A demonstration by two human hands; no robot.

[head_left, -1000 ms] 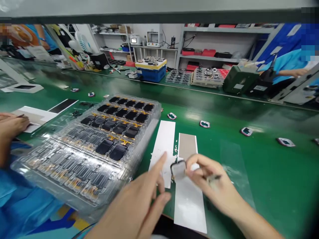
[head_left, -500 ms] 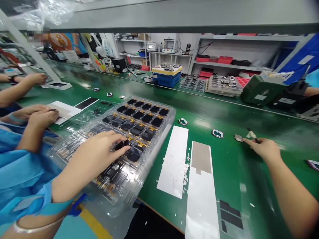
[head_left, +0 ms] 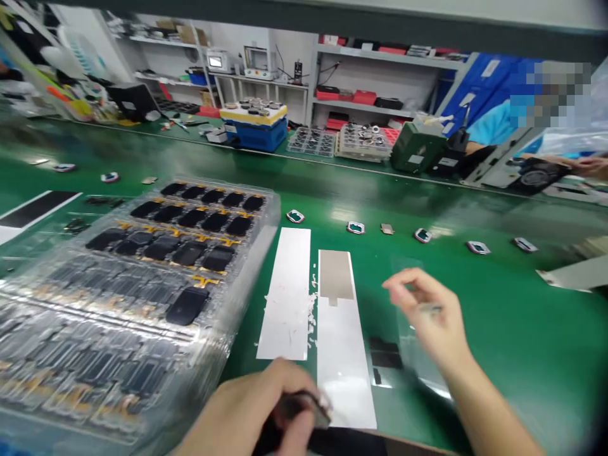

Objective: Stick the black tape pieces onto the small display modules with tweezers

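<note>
Low at the front edge, my left hand (head_left: pixel 266 405) is closed around a small black screen (head_left: pixel 316 410), partly hidden by the fingers and blurred. My right hand (head_left: pixel 430 310) hovers over the green bench, its fingers curled and thumb near the forefinger; a greyish bit shows in the palm, too blurred to name. Left of my hands lies a clear plastic tray (head_left: pixel 259 259) with rows of black screens, one lone screen (head_left: pixel 187 306) in its fourth row. Between the hands is a white strip (head_left: pixel 344 373) with a grey-brown patch.
A second white strip (head_left: pixel 287 291) lies beside pale scraps. Dark adhesive-like pieces (head_left: pixel 386 354) rest on clear film. Several small watch-like cases, such as one case (head_left: pixel 356 227), line the bench. Behind stand a blue box (head_left: pixel 259 130) and a green bin (head_left: pixel 413 147). Another person's hand (head_left: pixel 589 166) shows at far right.
My left hand has left the tray with a black screen and come to the front edge. My right hand has drawn back from the small grey plate. The view has turned right.
</note>
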